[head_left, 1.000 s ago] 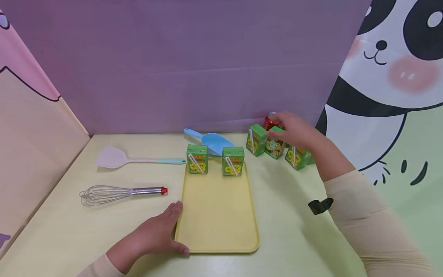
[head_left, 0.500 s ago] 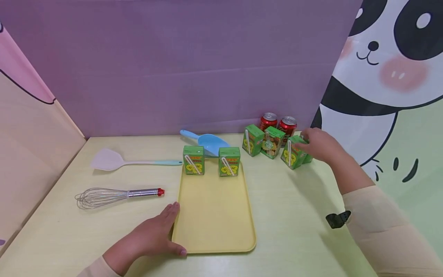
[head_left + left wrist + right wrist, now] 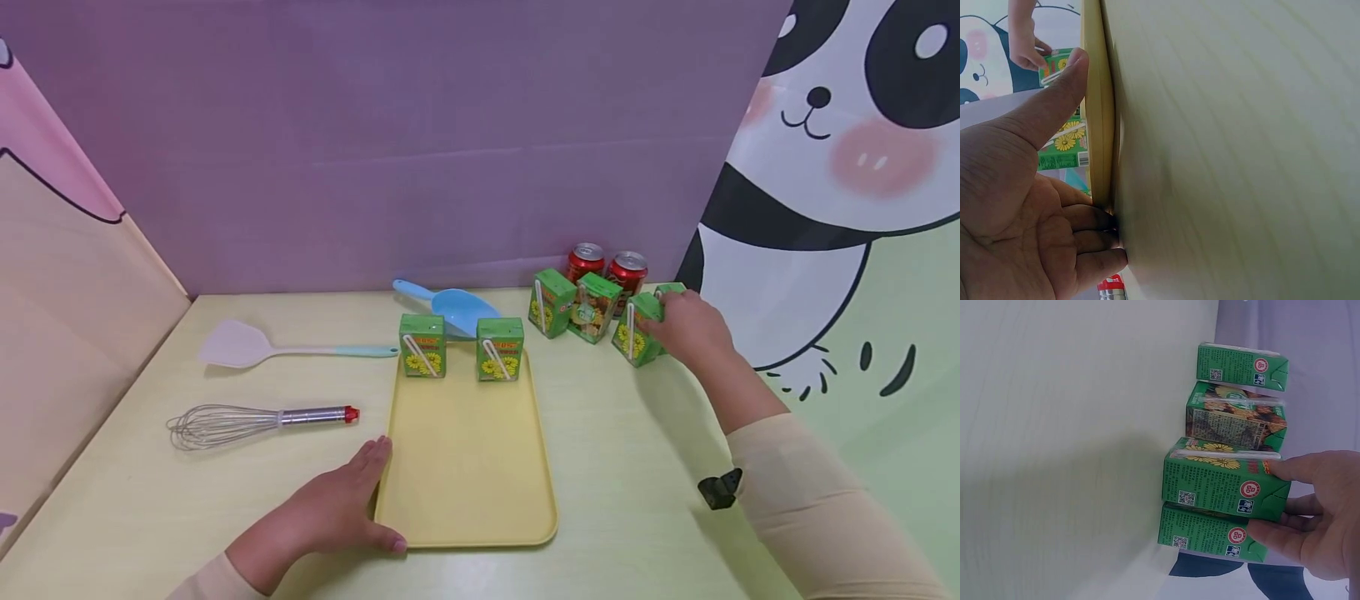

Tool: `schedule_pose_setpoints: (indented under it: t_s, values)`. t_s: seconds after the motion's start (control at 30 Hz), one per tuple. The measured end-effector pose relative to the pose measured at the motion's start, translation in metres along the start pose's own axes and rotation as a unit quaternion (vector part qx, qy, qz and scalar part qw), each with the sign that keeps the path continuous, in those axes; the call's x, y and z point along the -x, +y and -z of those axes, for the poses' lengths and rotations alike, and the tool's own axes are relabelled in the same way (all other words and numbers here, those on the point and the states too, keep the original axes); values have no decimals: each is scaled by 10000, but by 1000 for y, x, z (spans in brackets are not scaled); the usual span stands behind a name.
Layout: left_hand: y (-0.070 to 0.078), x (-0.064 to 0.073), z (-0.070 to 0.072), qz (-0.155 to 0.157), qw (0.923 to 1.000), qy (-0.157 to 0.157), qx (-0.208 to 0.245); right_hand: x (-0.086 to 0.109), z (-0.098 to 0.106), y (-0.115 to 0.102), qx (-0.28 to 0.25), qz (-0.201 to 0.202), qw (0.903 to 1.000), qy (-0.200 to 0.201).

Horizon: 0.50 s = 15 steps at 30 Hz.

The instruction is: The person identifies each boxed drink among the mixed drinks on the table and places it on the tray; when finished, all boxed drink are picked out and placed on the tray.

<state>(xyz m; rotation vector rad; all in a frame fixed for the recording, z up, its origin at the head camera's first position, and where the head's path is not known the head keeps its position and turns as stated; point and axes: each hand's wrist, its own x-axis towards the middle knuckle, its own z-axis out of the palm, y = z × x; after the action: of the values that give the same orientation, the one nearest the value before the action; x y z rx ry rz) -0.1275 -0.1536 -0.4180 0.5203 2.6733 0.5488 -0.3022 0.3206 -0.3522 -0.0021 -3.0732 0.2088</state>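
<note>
My left hand [image 3: 337, 508] lies against the near left corner of a yellow tray [image 3: 468, 467], fingers along its left side and thumb at its near edge. Two green juice boxes, a left one [image 3: 423, 347] and a right one [image 3: 499, 350], stand at the tray's far end. At the right, my right hand [image 3: 692, 329] grips the upper part of a green juice box [image 3: 636, 332], thumb on one side and fingers on the other. Directly behind that carton is another juice box [image 3: 1210, 532], partly covered by the hand. Two more cartons, one floral [image 3: 551, 303] and one brown-patterned [image 3: 595, 308], stand to its left.
Red cans [image 3: 586, 262] stand behind the cartons, by the purple backdrop [image 3: 450, 167]. A blue scoop [image 3: 461, 310] lies beyond the tray. Left of the tray are a spatula [image 3: 240, 344] and a whisk [image 3: 262, 421]. A panda-printed wall [image 3: 885, 275] borders the right side.
The right hand has moved right and nearer, from above the brown-patterned carton to the rightmost pair, and now holds one. The left hand stays at the tray.
</note>
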Motion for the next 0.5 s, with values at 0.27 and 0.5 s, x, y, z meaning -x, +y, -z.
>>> schedule_pose_setpoints:
  t_s: [0.27,0.5]
  values:
    - [1,0,1,47,10000,-7,-33,-3,-2,-2,176,-19,9998,-23]
    - [2,0,1,11,10000,24,-43,-2,-4,4,-377,-71,9991,174]
